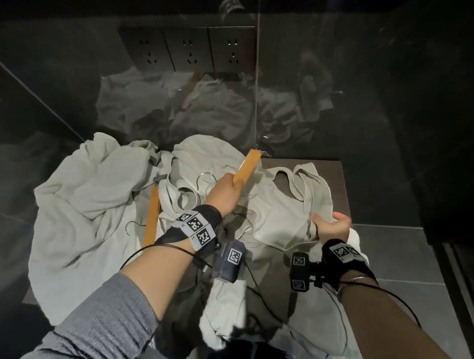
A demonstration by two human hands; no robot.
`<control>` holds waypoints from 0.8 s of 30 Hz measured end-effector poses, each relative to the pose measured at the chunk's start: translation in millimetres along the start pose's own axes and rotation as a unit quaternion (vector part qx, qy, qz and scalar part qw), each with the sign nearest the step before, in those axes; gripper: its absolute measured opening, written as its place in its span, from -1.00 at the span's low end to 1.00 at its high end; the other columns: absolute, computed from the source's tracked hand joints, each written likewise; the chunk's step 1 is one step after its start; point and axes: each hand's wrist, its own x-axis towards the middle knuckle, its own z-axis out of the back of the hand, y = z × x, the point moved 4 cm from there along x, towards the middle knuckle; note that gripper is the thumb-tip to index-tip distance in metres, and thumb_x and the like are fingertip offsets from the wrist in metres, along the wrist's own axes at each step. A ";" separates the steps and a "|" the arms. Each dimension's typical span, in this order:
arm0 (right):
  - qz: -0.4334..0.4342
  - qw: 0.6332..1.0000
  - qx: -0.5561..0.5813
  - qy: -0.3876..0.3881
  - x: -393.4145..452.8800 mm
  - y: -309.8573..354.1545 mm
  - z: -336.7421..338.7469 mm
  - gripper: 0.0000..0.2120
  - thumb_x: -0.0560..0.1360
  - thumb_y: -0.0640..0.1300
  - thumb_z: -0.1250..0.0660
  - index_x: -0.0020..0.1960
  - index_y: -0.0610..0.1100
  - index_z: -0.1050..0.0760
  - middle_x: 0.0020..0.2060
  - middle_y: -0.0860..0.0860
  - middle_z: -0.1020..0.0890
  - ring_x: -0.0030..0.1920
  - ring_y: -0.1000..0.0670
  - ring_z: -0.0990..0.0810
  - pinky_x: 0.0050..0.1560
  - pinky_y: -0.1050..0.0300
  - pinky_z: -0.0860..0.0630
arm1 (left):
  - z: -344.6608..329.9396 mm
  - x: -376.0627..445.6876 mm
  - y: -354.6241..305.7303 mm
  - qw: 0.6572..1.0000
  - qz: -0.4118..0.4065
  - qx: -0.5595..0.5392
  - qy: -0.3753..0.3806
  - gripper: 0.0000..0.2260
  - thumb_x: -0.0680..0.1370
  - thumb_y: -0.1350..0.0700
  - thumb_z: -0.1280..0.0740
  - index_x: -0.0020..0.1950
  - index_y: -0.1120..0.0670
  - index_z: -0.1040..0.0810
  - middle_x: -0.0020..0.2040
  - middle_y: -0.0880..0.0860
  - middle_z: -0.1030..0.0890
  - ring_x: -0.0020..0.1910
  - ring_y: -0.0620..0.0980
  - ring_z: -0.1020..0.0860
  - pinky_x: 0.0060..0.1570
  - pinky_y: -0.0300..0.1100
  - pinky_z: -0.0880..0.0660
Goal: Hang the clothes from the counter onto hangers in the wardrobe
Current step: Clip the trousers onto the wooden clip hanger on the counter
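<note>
Where the dark counter (337,182) meets the glossy black wall (344,108), a heap of pale grey-green clothes (92,199) covers nearly the whole top, leaving only a bare brown strip at the far right corner. The heap spills over the near edge toward the person, and on the left it reaches the counter's side. To the right of the counter, grey floor tiles (391,256) lie open. Three wall sockets (187,52) sit above the pile, and the wall mirrors the laundry.

The left hand (224,192) reaches into the middle of the pile, fingers closed around one end of a wooden hanger (247,167); the orange bar sticks out past the fingertips and points up toward the wall corner, its far end just short of the wall. A thin metal hook (205,177) curves just beside that hand on the cloth. A second wooden hanger (153,216) lies lower left, partly under folds, well apart from either hand.

The right hand (331,225) is at the right edge of the pile, palm turned up, thumb and fingers pinching the side hem of a sleeveless top (283,209) spread flat between the two hands. Its shoulder straps (301,180) lie toward the wall, over the bare counter corner. Both wrists carry black bands with printed square markers (197,228), and thin black cables (263,290) trail over the garments near the front edge.
</note>
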 end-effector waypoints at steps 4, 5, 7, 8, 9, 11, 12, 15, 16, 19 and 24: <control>-0.110 0.974 0.079 0.184 -3.8 4.8 -21.0 -0.49 0.26 0.00 -0.53 0.07 -0.31 -0.58 -0.08 -0.20 -0.65 -0.14 -0.16 -0.56 -0.12 -0.01 -0.46 | -9.0 -7.3 13.8 0.998 0.044 -0.038 0.028 -0.74 0.62 0.17 -0.19 0.27 0.23 -0.30 0.00 0.14 -0.48 0.00 0.11 -0.52 -0.05 -0.16 -0.40; -0.101 0.966 0.107 0.212 -9.4 10.8 -25.1 -0.62 0.34 -0.08 -0.50 0.04 -0.29 -0.60 -0.13 -0.20 -0.65 -0.14 -0.17 -0.55 -0.13 -0.01 -0.44 | -11.5 -9.6 14.9 0.996 0.054 -0.055 0.035 -0.75 0.61 0.16 -0.21 0.25 0.20 -0.30 -0.01 0.11 -0.49 0.00 0.12 -0.53 -0.02 -0.12 -0.45; -0.064 0.950 0.146 0.267 -28.0 28.6 -34.4 -0.80 0.45 -0.21 -0.40 0.03 -0.30 -0.58 -0.14 -0.18 -0.65 -0.17 -0.15 -0.61 -0.04 -0.04 -0.50 | -17.4 -11.1 18.1 0.991 0.077 -0.101 0.048 -0.79 0.58 0.15 -0.25 0.15 0.15 -0.28 -0.08 0.10 -0.53 -0.09 0.16 -0.58 -0.05 0.03 -0.54; -0.042 0.940 0.158 0.299 -36.1 35.2 -39.9 -0.82 0.50 -0.26 -0.33 0.05 -0.33 -0.56 -0.15 -0.18 -0.65 -0.20 -0.11 -0.64 0.01 -0.06 -0.53 | -19.5 -11.9 18.2 0.985 0.089 -0.136 0.052 -0.79 0.57 0.16 -0.28 0.10 0.14 -0.27 -0.14 0.10 -0.54 -0.15 0.17 -0.58 -0.10 0.07 -0.54; -0.015 0.930 0.155 0.332 -45.0 42.2 -45.1 -0.81 0.52 -0.29 -0.28 0.09 -0.35 -0.53 -0.15 -0.16 -0.65 -0.23 -0.06 -0.65 0.03 -0.04 -0.55 | -20.2 -12.2 18.7 0.979 0.103 -0.169 0.052 -0.77 0.54 0.17 -0.32 0.07 0.14 -0.28 -0.19 0.10 -0.55 -0.21 0.16 -0.57 -0.18 0.07 -0.54; 0.033 0.915 0.100 0.390 -68.4 54.6 -54.0 -0.83 0.53 -0.33 -0.25 0.09 -0.34 -0.53 -0.19 -0.11 -0.68 -0.26 0.01 -0.65 -0.06 0.08 -0.60 | -19.1 -12.4 19.9 0.971 0.115 -0.203 0.052 -0.73 0.50 0.09 -0.41 0.04 0.16 -0.38 -0.24 0.09 -0.59 -0.33 0.08 -0.55 -0.34 -0.07 -0.52; 0.051 0.906 0.059 0.416 -78.9 58.1 -57.2 -0.86 0.52 -0.34 -0.25 0.03 -0.31 -0.56 -0.23 -0.07 -0.69 -0.28 0.04 -0.65 -0.13 0.16 -0.60 | -18.4 -13.3 20.0 0.969 0.117 -0.208 0.066 -0.70 0.48 -0.01 -0.43 0.02 0.16 -0.46 -0.26 0.07 -0.61 -0.39 0.00 -0.56 -0.42 -0.17 -0.50; 0.118 0.867 -0.084 0.478 -100.8 57.0 -69.8 -0.91 0.49 -0.33 -0.31 -0.05 -0.29 -0.59 -0.20 -0.09 -0.67 -0.20 0.03 -0.62 -0.07 0.18 -0.54 | -15.7 -18.7 18.0 0.971 0.124 -0.171 0.114 -0.58 0.43 -0.25 -0.38 -0.11 0.13 -0.58 -0.27 0.06 -0.64 -0.36 -0.06 -0.61 -0.26 -0.20 -0.56; 0.138 0.855 -0.118 0.487 -104.6 54.2 -73.8 -0.89 0.49 -0.32 -0.32 -0.03 -0.32 -0.58 -0.16 -0.13 -0.64 -0.17 0.00 -0.59 -0.04 0.14 -0.49 | -14.0 -19.5 19.6 0.974 0.128 -0.149 0.116 -0.55 0.43 -0.28 -0.36 -0.12 0.13 -0.60 -0.29 0.05 -0.65 -0.32 -0.04 -0.63 -0.20 -0.19 -0.58; 0.159 0.855 -0.161 0.467 -102.7 41.5 -77.0 -0.86 0.49 -0.29 -0.34 0.03 -0.30 -0.59 -0.16 -0.12 -0.62 -0.15 0.00 -0.56 -0.03 0.14 -0.48 | -15.2 -26.6 20.7 0.957 0.129 -0.189 0.180 -0.72 0.49 -0.03 -0.42 -0.22 0.17 -0.52 -0.52 -0.01 -0.55 -0.61 -0.13 -0.49 -0.56 -0.35 -0.41; 0.188 0.899 -0.112 0.379 -88.4 28.3 -68.2 -0.83 0.43 -0.21 -0.44 0.00 -0.22 -0.62 -0.08 -0.04 -0.64 -0.15 0.17 -0.60 -0.02 0.19 -0.49 | -13.0 -19.3 25.2 0.953 0.114 -0.254 0.118 -0.74 0.45 0.20 -0.47 -0.31 0.09 -0.41 -0.47 0.00 -0.48 -0.58 -0.14 -0.45 -0.56 -0.35 -0.37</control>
